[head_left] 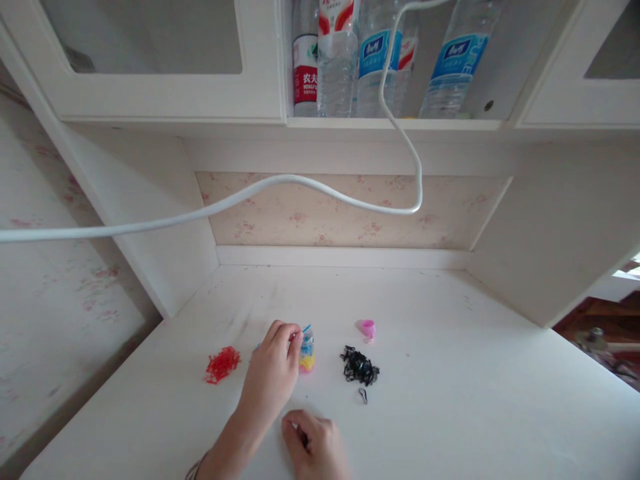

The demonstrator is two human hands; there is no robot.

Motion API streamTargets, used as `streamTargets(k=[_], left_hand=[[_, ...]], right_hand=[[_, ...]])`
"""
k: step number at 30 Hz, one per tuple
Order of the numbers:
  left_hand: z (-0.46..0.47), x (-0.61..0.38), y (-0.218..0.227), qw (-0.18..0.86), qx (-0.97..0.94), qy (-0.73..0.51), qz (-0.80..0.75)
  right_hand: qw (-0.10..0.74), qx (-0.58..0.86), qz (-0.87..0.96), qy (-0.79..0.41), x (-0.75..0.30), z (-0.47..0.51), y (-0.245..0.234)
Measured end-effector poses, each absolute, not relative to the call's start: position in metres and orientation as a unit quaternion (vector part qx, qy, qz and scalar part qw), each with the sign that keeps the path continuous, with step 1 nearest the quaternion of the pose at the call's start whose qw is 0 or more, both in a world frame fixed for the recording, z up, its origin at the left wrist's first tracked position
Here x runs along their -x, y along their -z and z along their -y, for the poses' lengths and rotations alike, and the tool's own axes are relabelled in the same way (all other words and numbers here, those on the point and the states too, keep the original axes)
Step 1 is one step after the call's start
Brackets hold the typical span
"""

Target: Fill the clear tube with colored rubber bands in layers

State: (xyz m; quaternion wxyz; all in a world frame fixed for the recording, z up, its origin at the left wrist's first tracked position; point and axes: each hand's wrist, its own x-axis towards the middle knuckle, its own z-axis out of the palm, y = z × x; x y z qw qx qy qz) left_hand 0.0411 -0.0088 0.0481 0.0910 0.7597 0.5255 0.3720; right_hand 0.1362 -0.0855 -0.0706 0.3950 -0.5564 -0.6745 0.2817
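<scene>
My left hand (273,360) reaches in from the lower left, thumb and forefinger pinched on a small blue rubber band (307,329) at the mouth of a little clear bottle (307,347). Blue, yellow and pink bits lie in layers inside the bottle, which stands upright, partly behind my fingers. Closer to me, my right hand (316,443) rests with curled fingers; whatever they may hold is hidden. Left of my hands lies a pile of red rubber bands (223,365). A black rubber band pile (359,366) is on the right, with one loose black band (363,396) before it.
A small pink cap (369,329) sits behind the black pile on the white tabletop (430,420). Overhead, a white cable (287,179) crosses the view. Plastic water bottles (336,67) stand in the cabinet above; side panels and a patterned back wall enclose the surface.
</scene>
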Motion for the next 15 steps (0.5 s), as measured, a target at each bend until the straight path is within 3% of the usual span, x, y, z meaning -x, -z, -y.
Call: streamTargets(k=[10, 15], left_hand=[[0.013, -0.034, -0.047, 0.073, -0.745, -0.383, -0.541], [0.032, 0.007, -0.010, 0.086, -0.729, -0.386, -0.558]], right_hand=[[0.378, 0.563, 0.671, -0.300, -0.137, 0.090, 0.060], [0.349, 0.580, 0.686, -0.266, -0.135, 0.090, 0.055]])
